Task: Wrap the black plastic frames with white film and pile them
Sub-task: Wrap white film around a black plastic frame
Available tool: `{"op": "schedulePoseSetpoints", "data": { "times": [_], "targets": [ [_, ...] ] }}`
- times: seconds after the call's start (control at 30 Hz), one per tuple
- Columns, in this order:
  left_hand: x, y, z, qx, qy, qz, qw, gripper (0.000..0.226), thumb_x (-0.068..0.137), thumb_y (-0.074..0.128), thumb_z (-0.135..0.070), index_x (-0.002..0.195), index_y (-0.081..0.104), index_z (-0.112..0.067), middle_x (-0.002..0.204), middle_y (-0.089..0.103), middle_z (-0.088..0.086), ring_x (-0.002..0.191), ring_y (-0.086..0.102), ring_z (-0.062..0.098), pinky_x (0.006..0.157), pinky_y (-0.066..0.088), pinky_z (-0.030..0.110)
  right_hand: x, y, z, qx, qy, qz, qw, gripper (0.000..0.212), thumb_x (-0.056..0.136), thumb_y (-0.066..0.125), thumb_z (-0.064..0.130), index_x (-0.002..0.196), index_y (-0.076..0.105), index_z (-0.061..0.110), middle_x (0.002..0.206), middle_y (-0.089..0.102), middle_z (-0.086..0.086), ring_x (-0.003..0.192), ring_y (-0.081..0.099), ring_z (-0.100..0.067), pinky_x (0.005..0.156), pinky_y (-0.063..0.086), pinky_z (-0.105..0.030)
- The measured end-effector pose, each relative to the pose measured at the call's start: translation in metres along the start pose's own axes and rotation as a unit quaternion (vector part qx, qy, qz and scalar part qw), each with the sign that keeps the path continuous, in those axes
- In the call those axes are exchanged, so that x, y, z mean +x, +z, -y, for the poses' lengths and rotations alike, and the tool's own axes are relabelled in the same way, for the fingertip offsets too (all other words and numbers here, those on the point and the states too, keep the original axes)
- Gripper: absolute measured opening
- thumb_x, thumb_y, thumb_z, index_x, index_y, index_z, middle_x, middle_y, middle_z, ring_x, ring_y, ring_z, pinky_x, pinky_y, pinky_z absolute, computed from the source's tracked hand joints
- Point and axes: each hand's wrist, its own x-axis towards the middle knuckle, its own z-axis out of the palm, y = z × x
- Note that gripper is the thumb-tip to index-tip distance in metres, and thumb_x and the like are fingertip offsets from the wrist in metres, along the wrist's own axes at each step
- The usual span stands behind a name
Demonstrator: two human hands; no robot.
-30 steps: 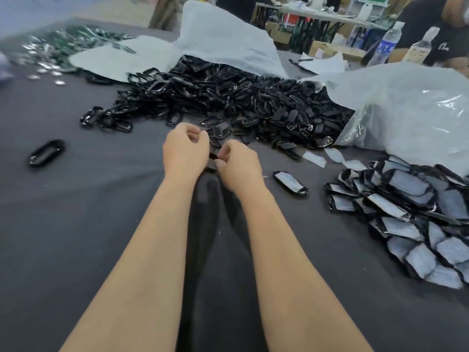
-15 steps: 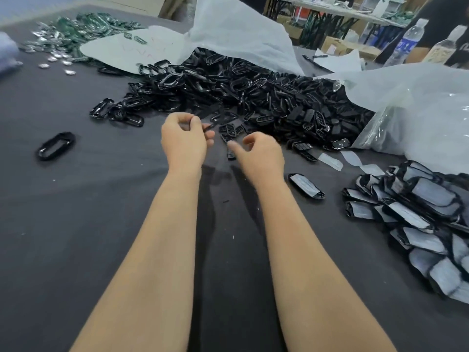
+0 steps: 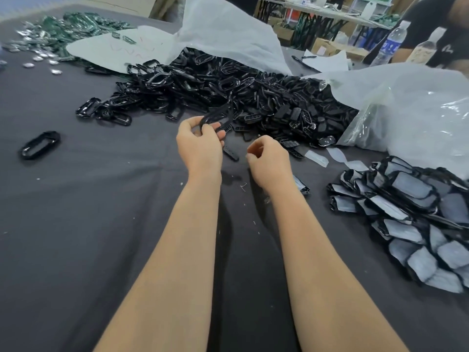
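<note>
Black frame point(image 3: 218, 115) held at the near edge of the heap point(image 3: 253, 92)
The left hand point(image 3: 199, 148) pinches one end of this glossy, long oval ring with an open middle; the right hand point(image 3: 269, 160) hovers beside, fingers loosely curled, nothing seen in it. Film-covered frames point(image 3: 406, 212) lie piled at right.

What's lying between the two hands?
Head view: a small black plastic piece lies on the dark cloth between the left hand, gripping a black frame, and the right hand.
</note>
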Motion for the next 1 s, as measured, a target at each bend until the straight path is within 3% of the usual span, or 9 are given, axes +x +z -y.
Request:
{"op": "schedulePoseSetpoints", "data": {
  "times": [0.2, 0.3, 0.37, 0.5, 0.6, 0.7, 0.77, 0.9, 1.0],
  "targets": [
    [-0.005, -0.001, 0.007, -0.063, 0.022, -0.046, 0.997, 0.024, 0.096, 0.038, 0.002, 0.093, 0.05, -0.019, 0.083, 0.064, -0.001, 0.061, 0.06, 0.005, 0.055, 0.049, 0.017, -0.005, 0.015, 0.012, -0.099, -0.045, -0.005, 0.994, 0.037, 0.093, 0.057, 0.036, 0.122, 0.058, 0.013, 0.123, 0.056, -0.008, 0.116, 0.048, -0.025, 0.093, 0.04, -0.033],
    [-0.006, -0.004, 0.012, -0.058, 0.021, -0.046, 0.997, 0.024, 0.095, 0.038, 0.003, 0.097, 0.051, -0.017, 0.084, 0.064, 0.001, 0.064, 0.061, 0.007, 0.055, 0.05, 0.018, -0.004, 0.029, 0.021, -0.164, -0.04, 0.017, 0.986, 0.037, 0.094, 0.056, 0.034, 0.124, 0.055, 0.013, 0.128, 0.052, -0.01, 0.122, 0.043, -0.029, 0.098, 0.036, -0.038],
    [-0.007, -0.006, 0.015, -0.044, 0.019, -0.042, 0.998, 0.025, 0.095, 0.038, 0.002, 0.093, 0.052, -0.019, 0.084, 0.064, 0.001, 0.064, 0.061, 0.007, 0.054, 0.049, 0.016, -0.002, 0.031, 0.024, -0.162, -0.03, 0.032, 0.986, 0.031, 0.095, 0.055, 0.028, 0.121, 0.054, 0.012, 0.128, 0.053, -0.011, 0.12, 0.045, -0.029, 0.096, 0.037, -0.038],
    [-0.004, -0.006, 0.02, -0.016, 0.021, -0.021, 0.999, 0.025, 0.095, 0.038, 0.002, 0.095, 0.053, -0.019, 0.085, 0.065, 0.0, 0.065, 0.062, 0.007, 0.056, 0.05, 0.016, 0.0, 0.022, 0.024, -0.161, -0.056, 0.041, 0.985, 0.011, 0.093, 0.051, 0.012, 0.1, 0.059, 0.008, 0.114, 0.062, -0.016, 0.091, 0.052, -0.028, 0.071, 0.038, -0.028],
    [-0.004, -0.007, 0.023, 0.018, 0.034, -0.005, 0.999, 0.024, 0.095, 0.039, 0.0, 0.103, 0.054, -0.016, 0.084, 0.066, -0.002, 0.064, 0.061, 0.004, 0.06, 0.051, 0.017, -0.002, 0.008, 0.014, -0.054, -0.036, 0.032, 0.997, 0.039, 0.091, 0.044, 0.003, 0.127, 0.053, 0.013, 0.117, 0.061, -0.015, 0.103, 0.059, -0.029, 0.08, 0.043, -0.027],
    [-0.008, -0.004, 0.025, 0.062, 0.05, 0.031, 0.996, 0.023, 0.096, 0.04, -0.004, 0.098, 0.054, -0.022, 0.082, 0.066, -0.004, 0.06, 0.061, 0.001, 0.063, 0.053, 0.021, -0.004, -0.007, 0.0, 0.157, -0.014, 0.015, 0.987, 0.055, 0.088, 0.042, -0.004, 0.133, 0.049, 0.026, 0.106, 0.062, -0.011, 0.077, 0.07, -0.018, 0.082, 0.056, -0.034],
    [-0.011, -0.002, 0.026, 0.097, 0.063, 0.06, 0.991, 0.024, 0.097, 0.042, -0.007, 0.093, 0.053, -0.028, 0.083, 0.067, -0.005, 0.061, 0.063, 0.0, 0.068, 0.054, 0.026, -0.006, -0.014, -0.009, 0.235, -0.011, -0.009, 0.972, 0.048, 0.089, 0.043, -0.004, 0.122, 0.056, 0.028, 0.104, 0.063, -0.014, 0.069, 0.071, -0.014, 0.08, 0.059, -0.038],
    [-0.015, 0.002, 0.029, 0.151, 0.081, 0.11, 0.979, 0.02, 0.098, 0.044, -0.01, 0.099, 0.055, -0.027, 0.086, 0.067, -0.007, 0.062, 0.064, -0.006, 0.072, 0.056, 0.028, -0.008, -0.014, -0.018, 0.263, -0.018, -0.102, 0.959, 0.022, 0.09, 0.056, 0.006, 0.101, 0.061, 0.025, 0.096, 0.067, -0.006, 0.091, 0.067, -0.021, 0.088, 0.054, -0.045],
    [-0.016, 0.004, 0.031, 0.173, 0.079, 0.141, 0.972, 0.02, 0.099, 0.043, -0.009, 0.104, 0.055, -0.024, 0.091, 0.067, -0.005, 0.063, 0.065, -0.004, 0.075, 0.056, 0.029, -0.008, -0.012, -0.016, 0.287, -0.022, -0.134, 0.948, 0.013, 0.091, 0.058, 0.007, 0.095, 0.064, 0.018, 0.089, 0.065, 0.0, 0.092, 0.065, -0.023, 0.088, 0.053, -0.046]
  ]
}}
